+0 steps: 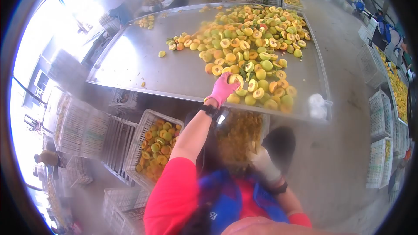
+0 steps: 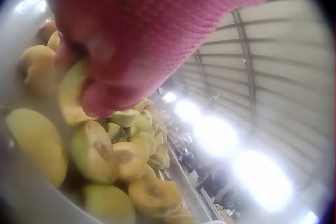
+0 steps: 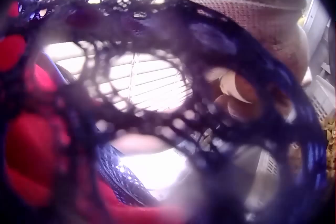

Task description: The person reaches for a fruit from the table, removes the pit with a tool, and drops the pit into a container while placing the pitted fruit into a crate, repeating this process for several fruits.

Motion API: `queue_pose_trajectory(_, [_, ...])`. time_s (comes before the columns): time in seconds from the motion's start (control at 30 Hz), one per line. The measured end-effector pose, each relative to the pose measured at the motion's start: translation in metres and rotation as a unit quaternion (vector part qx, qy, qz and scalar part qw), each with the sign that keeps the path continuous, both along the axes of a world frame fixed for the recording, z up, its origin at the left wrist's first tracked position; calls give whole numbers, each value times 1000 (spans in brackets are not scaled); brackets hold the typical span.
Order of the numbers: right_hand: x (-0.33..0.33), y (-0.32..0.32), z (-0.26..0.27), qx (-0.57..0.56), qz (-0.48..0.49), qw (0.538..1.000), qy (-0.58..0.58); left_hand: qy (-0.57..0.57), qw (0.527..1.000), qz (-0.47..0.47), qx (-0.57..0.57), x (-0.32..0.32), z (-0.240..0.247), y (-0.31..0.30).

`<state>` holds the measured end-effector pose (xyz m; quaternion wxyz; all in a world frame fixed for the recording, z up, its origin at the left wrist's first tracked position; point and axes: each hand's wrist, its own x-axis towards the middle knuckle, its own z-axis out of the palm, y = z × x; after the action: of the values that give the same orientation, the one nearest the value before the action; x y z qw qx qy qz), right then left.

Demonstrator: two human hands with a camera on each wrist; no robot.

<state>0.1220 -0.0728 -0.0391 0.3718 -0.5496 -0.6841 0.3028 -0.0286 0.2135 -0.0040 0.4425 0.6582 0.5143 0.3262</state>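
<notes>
In the head view, the pink-gloved left hand (image 1: 223,88) grips a cut yellow fruit half (image 1: 236,80) at the near side of a fruit pile (image 1: 244,43). The left wrist view shows the glove (image 2: 142,29) with its fingertips round a fruit half (image 2: 73,95), close above other halves. The right hand (image 1: 264,163), in a whitish glove, is low over a container of brownish pieces (image 1: 239,139). Its fingers are blurred, and what they hold is unclear. Dark netted fabric (image 3: 210,40) covers much of the right wrist view, partly hiding the right glove (image 3: 252,8).
The metal table (image 1: 130,61) has a raised rim, with a white bundle (image 1: 318,106) at its near right corner. A crate of fruit halves (image 1: 141,148) stands below, left of the body. More crates (image 1: 379,113) line the right side, and people are in the background.
</notes>
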Motion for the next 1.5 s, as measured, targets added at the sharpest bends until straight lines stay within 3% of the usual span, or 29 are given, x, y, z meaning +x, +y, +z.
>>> queue_pose_trajectory(0.03, [2,0,15,-7,1,1000,26,-166,982,0,-85,-2,11,-13])
queue_pose_trajectory(0.07, [2,3,22,102,38,994,-31,-326,934,22,-143,-4,20,-32])
queue_pose_trajectory(0.1, [4,5,21,103,37,993,-32,-326,934,20,-142,-9,15,-42])
queue_pose_trajectory(0.17, [8,10,5,211,66,968,-120,-561,807,-30,-184,-20,1,-58])
queue_pose_trajectory(0.2, [6,11,-4,208,65,968,-121,-595,766,-64,-234,-25,4,-69])
queue_pose_trajectory(0.27, [2,10,-17,71,22,997,-14,-620,742,-74,-243,-26,16,-92])
queue_pose_trajectory(0.3, [-2,8,-4,64,18,998,-15,-643,718,-84,-251,-26,22,-104])
queue_pose_trajectory(0.37, [-12,11,40,-33,-69,990,120,-633,725,-55,-266,-23,34,-122])
queue_pose_trajectory(0.43, [-12,13,48,-16,-67,988,137,-590,776,-8,-223,-19,46,-139])
queue_pose_trajectory(0.5, [-12,13,64,69,-38,996,48,-550,811,-18,-196,-21,46,-145])
queue_pose_trajectory(0.6, [-17,13,69,21,-79,993,82,-481,869,-46,-106,-17,56,-160])
queue_pose_trajectory(0.63, [-18,15,75,40,-71,995,52,-482,867,-45,-118,-15,54,-164])
queue_pose_trajectory(0.73, [-21,16,85,68,-70,995,9,-371,924,-89,16,-15,46,-168])
queue_pose_trajectory(0.77, [-22,17,87,80,-76,994,-3,-372,924,-88,13,-15,44,-170])
queue_pose_trajectory(0.83, [-24,17,87,87,-82,993,-6,-229,955,-91,167,-12,48,-177])
queue_pose_trajectory(1.07, [-28,16,77,111,-120,986,-7,-206,946,-77,239,-4,49,-189])
queue_pose_trajectory(1.13, [-29,16,74,107,-123,987,-1,-306,938,-64,148,-3,49,-192])
queue_pose_trajectory(1.27, [-27,18,69,84,-94,992,17,-237,941,-65,233,0,40,-189])
queue_pose_trajectory(1.43, [-27,14,67,41,-71,997,0,-340,938,-44,48,3,41,-193])
queue_pose_trajectory(1.5, [-27,12,69,23,-34,995,93,-329,943,-39,42,3,44,-195])
